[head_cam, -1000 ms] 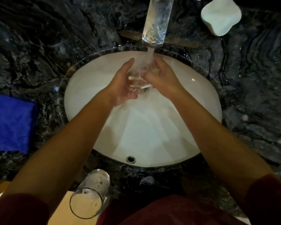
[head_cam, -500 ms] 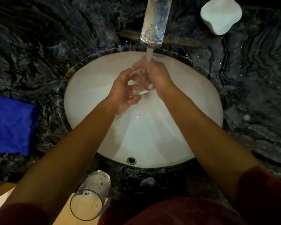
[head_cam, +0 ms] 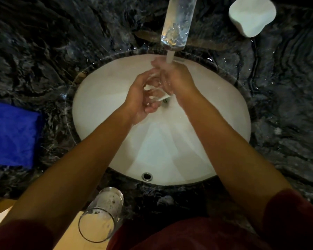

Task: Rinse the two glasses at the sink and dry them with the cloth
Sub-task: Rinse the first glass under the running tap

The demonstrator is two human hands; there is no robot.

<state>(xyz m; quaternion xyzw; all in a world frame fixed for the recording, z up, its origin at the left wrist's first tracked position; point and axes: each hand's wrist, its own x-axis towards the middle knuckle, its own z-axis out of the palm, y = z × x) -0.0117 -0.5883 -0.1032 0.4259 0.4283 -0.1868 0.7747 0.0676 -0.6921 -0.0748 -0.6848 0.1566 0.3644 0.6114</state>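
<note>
Rinsing under way at the sink [head_cam: 98,109]: first glass [head_cam: 154,89] gripped between both hands beneath the running tap [head_cam: 178,22], stream landing on the right hand [head_cam: 177,81] and the glass. Left hand [head_cam: 140,98] curled round the near side, thumb underneath; right hand wrapped round the far side. Compared with a second ago, hands drawn closer and higher under the spout, glass turned in the fingers, likely working water round the walls. Second glass [head_cam: 102,213] unmoved on the worktop [head_cam: 43,51] edge near the body, marks inside, apparently awaiting its rinse. Blue cloth [head_cam: 11,134] untouched at left, partly cut off by the frame. Held glass mostly lost behind fingers and water; tilt and rim direction hard to make out. White object [head_cam: 252,15] at top right unidentifiable.
</note>
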